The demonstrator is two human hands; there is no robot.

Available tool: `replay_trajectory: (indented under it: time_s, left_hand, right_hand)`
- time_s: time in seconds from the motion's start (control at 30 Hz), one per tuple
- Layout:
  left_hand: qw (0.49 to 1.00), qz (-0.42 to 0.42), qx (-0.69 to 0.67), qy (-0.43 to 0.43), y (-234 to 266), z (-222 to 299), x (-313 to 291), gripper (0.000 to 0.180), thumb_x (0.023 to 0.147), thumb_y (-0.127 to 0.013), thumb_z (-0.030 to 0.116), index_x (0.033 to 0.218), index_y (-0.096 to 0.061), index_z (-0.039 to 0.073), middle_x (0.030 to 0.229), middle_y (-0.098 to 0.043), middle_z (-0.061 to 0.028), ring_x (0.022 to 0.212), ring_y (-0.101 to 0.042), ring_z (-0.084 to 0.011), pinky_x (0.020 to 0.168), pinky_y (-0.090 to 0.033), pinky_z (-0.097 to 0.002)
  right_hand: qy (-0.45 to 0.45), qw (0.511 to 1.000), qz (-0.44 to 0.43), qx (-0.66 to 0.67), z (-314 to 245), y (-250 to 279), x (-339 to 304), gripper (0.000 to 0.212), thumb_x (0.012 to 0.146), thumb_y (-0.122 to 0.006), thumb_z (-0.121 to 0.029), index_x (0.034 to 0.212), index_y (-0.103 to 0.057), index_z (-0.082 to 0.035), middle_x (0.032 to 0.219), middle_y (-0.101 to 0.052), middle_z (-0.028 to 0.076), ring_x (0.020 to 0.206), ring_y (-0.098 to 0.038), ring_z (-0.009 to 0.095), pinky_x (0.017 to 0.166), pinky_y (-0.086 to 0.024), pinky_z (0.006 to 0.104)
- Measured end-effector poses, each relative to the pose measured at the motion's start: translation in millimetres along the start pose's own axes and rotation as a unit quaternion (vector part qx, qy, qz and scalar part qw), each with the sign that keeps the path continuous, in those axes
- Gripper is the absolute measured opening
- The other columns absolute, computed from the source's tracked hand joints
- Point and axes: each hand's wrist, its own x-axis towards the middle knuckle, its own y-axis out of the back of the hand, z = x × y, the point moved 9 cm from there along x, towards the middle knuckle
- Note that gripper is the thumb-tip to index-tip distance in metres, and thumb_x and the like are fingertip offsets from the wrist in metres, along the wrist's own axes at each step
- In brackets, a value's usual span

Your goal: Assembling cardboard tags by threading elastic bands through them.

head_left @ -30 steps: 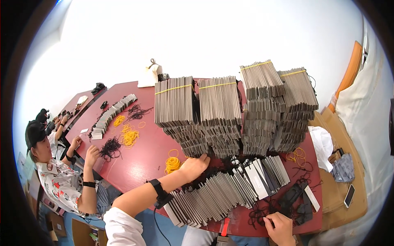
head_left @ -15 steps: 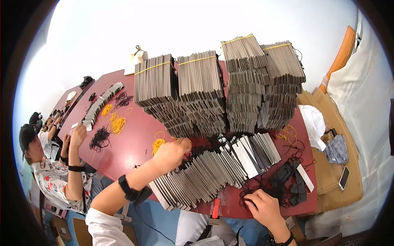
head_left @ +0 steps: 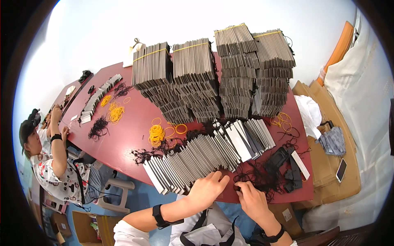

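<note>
Head view: left hand rests open on fanned grey cards, right hand pinches black cord at the desk edge, threading likely next.

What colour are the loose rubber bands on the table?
Yellow; the rubber bands show best in the head view.

Single head-worn fisheye view, looking steeply down, close over red table, edges bent

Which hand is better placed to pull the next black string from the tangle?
Right, probably. The right hand already touches the black string tangle; the left hand rests on the row of grey cards.
</note>
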Motion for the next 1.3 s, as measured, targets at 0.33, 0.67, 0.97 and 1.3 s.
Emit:
replay_trajectory:
  time_s: [0.33, 0.67, 0.97, 1.3]
  left_hand:
    - [0.996, 0.067, -0.032, 0.053, 3, -3, -6, 0.023, 0.069, -0.060, 0.005, 0.089, -0.052, 0.007, 0.083, -0.051, -0.0079, 0.081, -0.058, -0.0261, 0.060, -0.053, -0.0357]
    - [0.986, 0.068, -0.107, 0.107, -10, -9, -13, 0.027, 0.072, -0.055, 0.005, 0.099, -0.055, 0.005, 0.087, -0.053, -0.0111, 0.084, -0.058, -0.0308, 0.068, -0.051, -0.0386]
    - [0.966, 0.170, -0.168, 0.098, 8, -14, -23, 0.037, 0.071, -0.058, -0.002, 0.108, -0.056, 0.001, 0.093, -0.055, -0.0128, 0.086, -0.060, -0.0317, 0.068, -0.053, -0.0379]
    - [0.888, 0.199, -0.367, 0.190, 9, -36, -41, 0.016, 0.082, -0.061, -0.002, 0.097, -0.064, 0.001, 0.088, -0.064, -0.0133, 0.081, -0.065, -0.0300, 0.069, -0.052, -0.0343]
  right_hand:
    - [-0.147, 0.772, -0.052, 0.617, 24, -22, 3, 0.019, 0.096, -0.052, -0.009, 0.107, -0.063, 0.002, 0.073, -0.057, 0.002, 0.066, -0.053, 0.009, 0.058, -0.045, 0.0228]
    - [-0.159, 0.638, -0.007, 0.754, 11, -16, 16, 0.017, 0.091, -0.054, -0.002, 0.103, -0.060, 0.009, 0.080, -0.059, 0.010, 0.069, -0.056, 0.014, 0.061, -0.047, 0.0243]
    - [0.017, 0.631, 0.182, 0.754, 9, 108, 40, 0.017, 0.078, -0.059, 0.009, 0.095, -0.059, 0.010, 0.081, -0.056, 0.013, 0.065, -0.056, 0.017, 0.051, -0.048, 0.0248]
    - [-0.018, 0.920, 0.158, 0.359, -7, 41, 28, 0.010, 0.076, -0.068, 0.007, 0.084, -0.070, 0.002, 0.099, -0.062, 0.010, 0.081, -0.063, 0.015, 0.068, -0.052, 0.0264]
